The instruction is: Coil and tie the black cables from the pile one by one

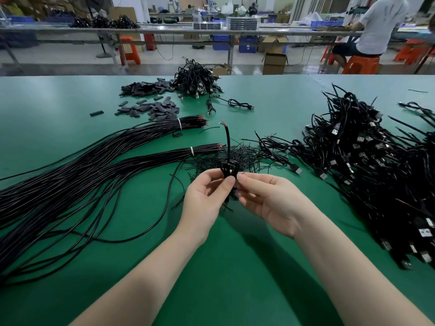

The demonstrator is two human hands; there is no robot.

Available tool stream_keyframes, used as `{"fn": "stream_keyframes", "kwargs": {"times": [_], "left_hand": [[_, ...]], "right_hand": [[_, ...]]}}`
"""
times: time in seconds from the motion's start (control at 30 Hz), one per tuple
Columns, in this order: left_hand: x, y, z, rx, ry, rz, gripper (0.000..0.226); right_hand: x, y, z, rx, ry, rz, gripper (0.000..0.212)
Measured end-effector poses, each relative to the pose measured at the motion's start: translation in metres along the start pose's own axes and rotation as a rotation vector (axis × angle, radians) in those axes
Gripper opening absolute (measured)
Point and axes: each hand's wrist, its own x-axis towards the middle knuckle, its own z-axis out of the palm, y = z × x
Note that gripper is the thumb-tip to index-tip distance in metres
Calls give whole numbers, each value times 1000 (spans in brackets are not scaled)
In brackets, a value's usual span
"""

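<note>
Item: coiled black cable [229, 170], sitting betw. both hands above green table [235, 267]. L hand [204, 195] pinching coil's lower part w/ thumb & fingers; R hand [263, 198] pinching beside it, fingertips touching coil. Free end w/ red tip sticking upward. Tied-cable pile [367, 165] lying to R; long cable bundles [94, 165] lying to L.

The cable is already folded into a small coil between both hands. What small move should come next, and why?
Probably wrap the tie around the coil's middle. The left hand pinches the coiled cable, its loops bunched and one stripped end standing up; the right hand pinches beside it, seemingly on a thin tie.
</note>
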Motion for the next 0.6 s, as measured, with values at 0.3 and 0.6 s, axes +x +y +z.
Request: {"fn": "stream_keyframes", "kwargs": {"times": [0.3,0.6], "left_hand": [[0,1,1,31,3,11,10],[-1,17,7,-169,-5,-362,18]], "right_hand": [[-1,0,3,-84,59,-90,3],[13,17,-11,-1467,288,-1391,17]]}}
